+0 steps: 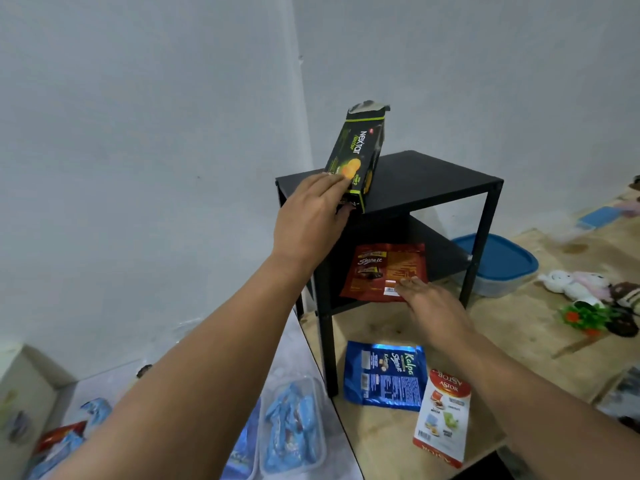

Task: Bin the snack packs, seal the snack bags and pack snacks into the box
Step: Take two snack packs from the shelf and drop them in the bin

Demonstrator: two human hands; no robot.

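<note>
Head view: two bare forearms reach out from the bottom of the frame, above clear trays [294, 427] of blue-wrapped snack packs that sit partly hidden under the left arm at the lower left. The left hand [308, 216] grips the lower end of a black Nextar box [356, 157], which stands tilted at the front-left corner of a black shelf unit's [433, 178] top — its torn top flap open toward the wall. The right hand [429, 303], fingers straight and close together, touches the lower right corner of a red Share It bag [377, 268] lying on the unit's lower shelf; whether that bag is sealed cannot be made out. On the wooden tabletop [512, 341], near its front edge, a blue Kalpa bag [384, 375] lies flat just beside the unit's front leg, its right corner overlapped by a white-and-red Astor box [445, 417]. Behind the unit a blue-lidded container [502, 261] is partly hidden — soft toys [581, 285] near the right edge are blurred.
</note>
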